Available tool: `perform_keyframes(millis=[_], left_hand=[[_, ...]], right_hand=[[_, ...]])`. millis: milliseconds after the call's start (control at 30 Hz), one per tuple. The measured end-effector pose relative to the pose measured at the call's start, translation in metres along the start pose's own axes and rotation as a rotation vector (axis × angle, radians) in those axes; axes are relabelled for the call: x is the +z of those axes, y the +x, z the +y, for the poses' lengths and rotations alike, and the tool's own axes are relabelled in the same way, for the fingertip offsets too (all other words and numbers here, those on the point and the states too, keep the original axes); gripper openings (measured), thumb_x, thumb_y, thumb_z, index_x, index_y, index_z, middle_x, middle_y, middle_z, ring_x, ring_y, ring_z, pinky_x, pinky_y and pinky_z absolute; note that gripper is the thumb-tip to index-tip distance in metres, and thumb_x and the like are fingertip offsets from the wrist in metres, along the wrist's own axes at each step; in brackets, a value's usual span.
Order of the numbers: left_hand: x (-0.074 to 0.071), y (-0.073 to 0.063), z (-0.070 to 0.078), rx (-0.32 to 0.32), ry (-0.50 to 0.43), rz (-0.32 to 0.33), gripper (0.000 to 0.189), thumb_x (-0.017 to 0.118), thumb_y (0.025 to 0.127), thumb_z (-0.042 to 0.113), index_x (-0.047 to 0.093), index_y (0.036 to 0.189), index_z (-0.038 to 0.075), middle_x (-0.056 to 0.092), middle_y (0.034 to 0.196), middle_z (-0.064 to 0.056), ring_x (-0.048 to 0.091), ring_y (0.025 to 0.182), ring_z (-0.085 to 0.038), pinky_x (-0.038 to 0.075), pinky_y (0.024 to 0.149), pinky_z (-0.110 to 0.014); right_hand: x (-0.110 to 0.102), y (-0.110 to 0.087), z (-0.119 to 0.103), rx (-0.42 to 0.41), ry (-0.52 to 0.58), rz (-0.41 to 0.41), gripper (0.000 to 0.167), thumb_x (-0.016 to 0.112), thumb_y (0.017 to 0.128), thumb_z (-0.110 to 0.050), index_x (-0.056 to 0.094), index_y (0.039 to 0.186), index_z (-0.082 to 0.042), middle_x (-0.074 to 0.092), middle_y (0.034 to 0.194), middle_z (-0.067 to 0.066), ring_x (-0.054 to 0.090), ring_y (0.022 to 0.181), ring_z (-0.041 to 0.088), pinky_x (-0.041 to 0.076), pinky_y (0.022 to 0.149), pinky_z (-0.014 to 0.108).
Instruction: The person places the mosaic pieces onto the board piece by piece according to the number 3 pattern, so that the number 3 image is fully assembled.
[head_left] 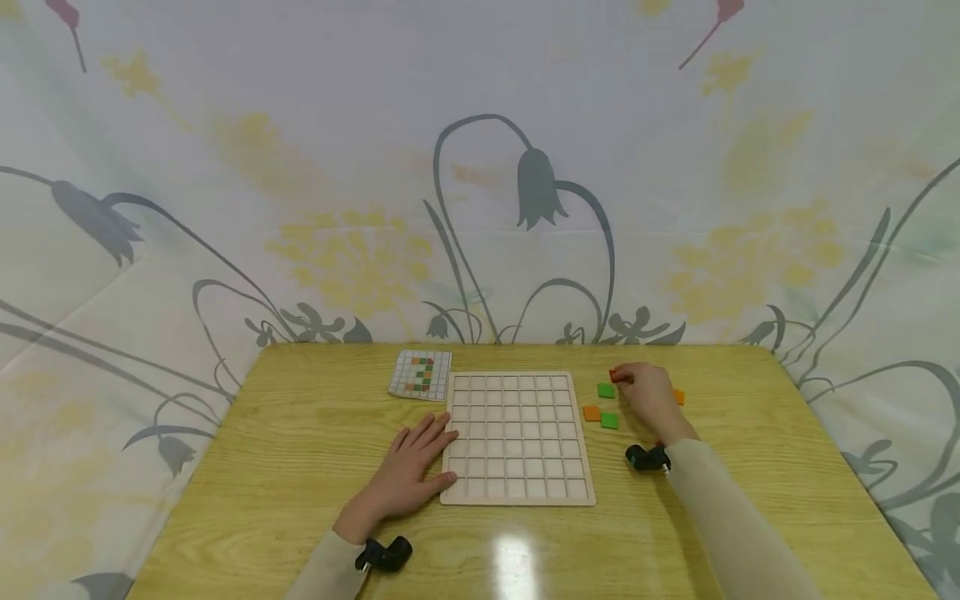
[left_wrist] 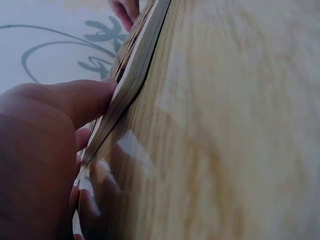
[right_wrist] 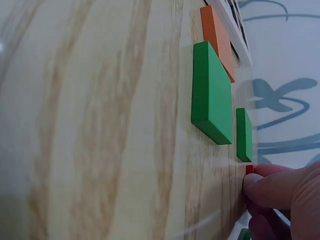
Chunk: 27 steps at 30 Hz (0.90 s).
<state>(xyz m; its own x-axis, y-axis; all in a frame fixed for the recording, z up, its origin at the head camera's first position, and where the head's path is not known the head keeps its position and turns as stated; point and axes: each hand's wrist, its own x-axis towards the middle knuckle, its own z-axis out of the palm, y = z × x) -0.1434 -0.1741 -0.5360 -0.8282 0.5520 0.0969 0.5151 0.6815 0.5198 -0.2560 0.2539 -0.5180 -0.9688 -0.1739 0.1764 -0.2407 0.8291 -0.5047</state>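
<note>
My left hand [head_left: 405, 475] rests at the left edge of a wooden grid board [head_left: 517, 499], its fingers spread and their tips on the rim. In the left wrist view the thumb [left_wrist: 92, 97] touches the board's side. Right of the board, my right hand [head_left: 651, 398] pinches a small red square tile [head_left: 612, 375] between thumb and fingertips, low over the table. Close to it lie a green tile [head_left: 606, 390], another green tile [head_left: 609, 421] and an orange tile [head_left: 592, 413]. The right hand partly hides a further orange tile [head_left: 678, 397].
A paper card [head_left: 401, 379] with a grid of coloured squares lies on the table [head_left: 315, 433] beside the board's upper left corner. A patterned curtain [head_left: 480, 275] hangs behind the table's far edge. The board's squares hold no tiles.
</note>
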Motion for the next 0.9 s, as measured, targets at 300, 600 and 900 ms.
perform_keyframes(millis=[300,600,900], left_hand=[[0.0003,0.0018,0.0008,0.0,0.014,0.006,0.063,0.058,0.099,0.039,0.041,0.153,0.011,0.021,0.164,-0.009,0.013,0.151,-0.033,0.011,0.114,-0.065],[0.0022,0.0008,-0.001,0.0,0.026,0.022,0.062,0.057,0.099,0.039,0.042,0.153,0.011,0.022,0.164,-0.01,0.014,0.15,-0.034,0.012,0.113,-0.066],[0.001,0.001,-0.0012,-0.017,0.008,-0.008,0.063,0.056,0.1,0.041,0.041,0.154,0.013,0.02,0.165,-0.007,0.012,0.151,-0.031,0.01,0.114,-0.065]], right_hand=[[-0.0072,-0.0001,-0.0037,0.073,0.003,-0.04,0.016,0.063,0.093,0.0,0.075,0.102,0.006,0.068,0.113,0.025,0.062,0.106,0.044,0.051,0.088,0.054],[-0.0068,0.001,-0.0047,0.094,0.046,-0.039,0.015,0.063,0.092,-0.001,0.074,0.1,0.006,0.07,0.104,0.024,0.064,0.096,0.041,0.053,0.081,0.052],[-0.0036,0.0041,-0.002,0.075,0.039,-0.024,0.024,0.067,0.089,-0.006,0.07,0.108,0.008,0.065,0.104,0.024,0.06,0.093,0.037,0.051,0.083,0.052]])
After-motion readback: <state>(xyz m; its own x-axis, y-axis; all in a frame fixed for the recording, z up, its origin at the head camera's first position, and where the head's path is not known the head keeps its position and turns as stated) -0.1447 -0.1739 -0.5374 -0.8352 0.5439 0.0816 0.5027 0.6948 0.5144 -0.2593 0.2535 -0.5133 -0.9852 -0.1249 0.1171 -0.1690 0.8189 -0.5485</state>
